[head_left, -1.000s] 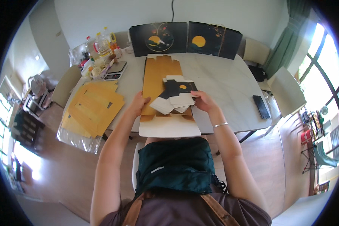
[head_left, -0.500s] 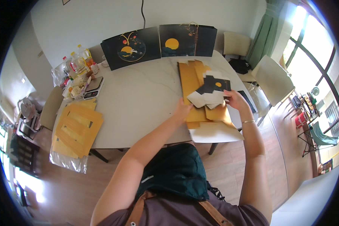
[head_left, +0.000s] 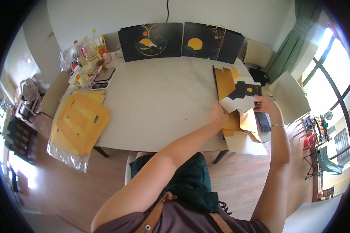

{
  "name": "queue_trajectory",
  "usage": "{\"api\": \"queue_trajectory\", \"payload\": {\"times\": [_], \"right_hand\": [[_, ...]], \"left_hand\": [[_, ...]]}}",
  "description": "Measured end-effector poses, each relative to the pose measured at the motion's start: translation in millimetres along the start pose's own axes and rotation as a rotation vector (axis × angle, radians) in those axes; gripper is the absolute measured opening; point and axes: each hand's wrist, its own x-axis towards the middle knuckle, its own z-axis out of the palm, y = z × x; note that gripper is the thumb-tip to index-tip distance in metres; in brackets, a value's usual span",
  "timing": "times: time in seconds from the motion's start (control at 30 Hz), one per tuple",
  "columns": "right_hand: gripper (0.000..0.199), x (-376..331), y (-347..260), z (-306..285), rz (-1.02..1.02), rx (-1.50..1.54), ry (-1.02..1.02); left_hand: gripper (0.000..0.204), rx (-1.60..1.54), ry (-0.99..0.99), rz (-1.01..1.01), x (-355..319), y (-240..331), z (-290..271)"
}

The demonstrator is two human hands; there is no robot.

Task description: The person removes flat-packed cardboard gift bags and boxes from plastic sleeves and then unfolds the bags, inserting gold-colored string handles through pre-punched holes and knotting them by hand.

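Over the right side of the table, I hold a flat, unfolded box blank (head_left: 237, 92), black with a small gold moon and white flaps. My left hand (head_left: 219, 113) closes on its near left flap. At its right edge my right hand (head_left: 265, 104) grips it, fingers bent round the border; whether more blanks lie under it I cannot tell. Beneath, gold cardboard (head_left: 224, 80) lies spread out, and a white-faced flap (head_left: 245, 144) juts past the table's front edge. Beside my right wrist lies a dark flat object (head_left: 263, 121), partly hidden.
Two black gift bags with gold moons, a left bag (head_left: 151, 43) and a right bag (head_left: 210, 42), stand along the back of the white table (head_left: 155, 105). Yellow-gold sheets (head_left: 79, 122) lie at left on clear plastic (head_left: 68, 157). Behind them are a scale (head_left: 104, 77) and bottles (head_left: 91, 50).
The whole view has shifted, so the table's right side sits further right in the picture. Both hands remain on the black and white blank; its white flaps look less fanned out.
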Motion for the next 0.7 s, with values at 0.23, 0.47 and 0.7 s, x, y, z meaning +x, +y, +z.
{"api": "queue_trajectory", "payload": {"times": [0.23,0.47,0.7], "right_hand": [[0.030,-15,-63,118,-0.209,0.084,-0.050],[0.033,56,-45,314,-0.178,0.055,-0.336],[0.037,79,16,465,-0.280,0.114,-0.310]], "left_hand": [[0.044,-0.671,-0.126,-0.091,60,-58,-85],[0.055,-0.860,-0.193,-0.210,53,-68,-327],[0.031,-0.590,0.098,-0.161,35,-115,-421]]}}
